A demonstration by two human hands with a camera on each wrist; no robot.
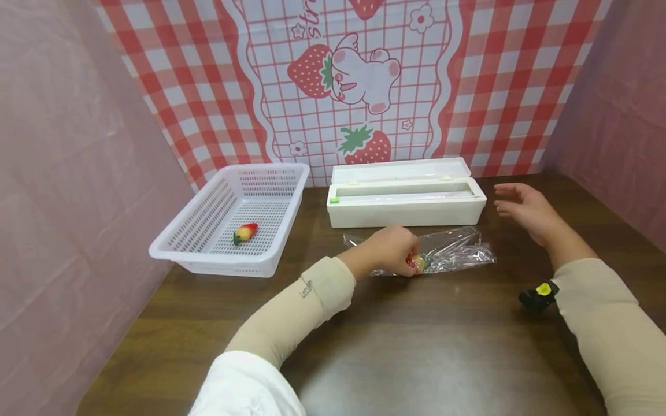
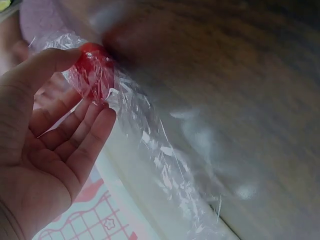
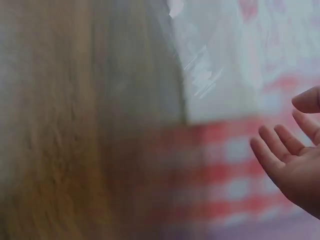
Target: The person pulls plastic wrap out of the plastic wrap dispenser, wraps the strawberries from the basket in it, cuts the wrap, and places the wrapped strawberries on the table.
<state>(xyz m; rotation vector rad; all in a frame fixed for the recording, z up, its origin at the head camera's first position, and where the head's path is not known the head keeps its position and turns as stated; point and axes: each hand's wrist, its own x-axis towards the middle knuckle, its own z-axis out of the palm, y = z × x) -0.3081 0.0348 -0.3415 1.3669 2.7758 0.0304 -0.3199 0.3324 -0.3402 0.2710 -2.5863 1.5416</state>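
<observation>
My left hand (image 1: 392, 249) pinches a red and yellow toy strawberry (image 1: 415, 263) between thumb and fingers, just in front of the white box. Clear cling film (image 1: 458, 249) lies spread and crumpled on the table around it. In the left wrist view, the film clings over the red end of the strawberry (image 2: 94, 70), and the other fingers are loosely bent beneath. To the right of the box, my right hand (image 1: 531, 215) hovers with parted fingers and holds nothing; the right wrist view shows its palm (image 3: 300, 170) bare.
At the back, a long white cling film box (image 1: 406, 216) has its lid (image 1: 400, 170) raised. On the left stands a white slotted basket (image 1: 208, 263) with another red and yellow toy strawberry (image 1: 246, 233) in it. Cloth walls border the table (image 1: 416, 346) at the back and sides.
</observation>
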